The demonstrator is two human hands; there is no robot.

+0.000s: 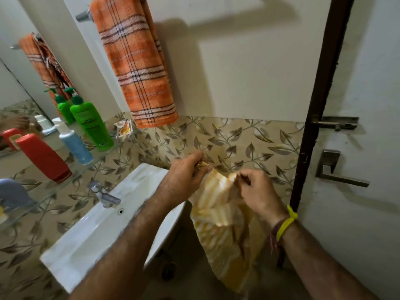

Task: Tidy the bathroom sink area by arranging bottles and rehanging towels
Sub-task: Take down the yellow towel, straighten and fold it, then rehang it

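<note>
Orange towel [138,68] hangs above sink [91,234], bottles up on shelf. I pinch yellow towel [218,215] w/ left hand [184,180] & right hand [257,191]; not hung yet.

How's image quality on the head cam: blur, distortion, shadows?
Head view: wide-angle bowing bends the door frame and tilts the sink; forearms and the yellow striped towel are motion-soft, shelf bottles sharper; hard light throws a crisp shadow of the orange plaid towel on the wall; no strong glare.
</note>
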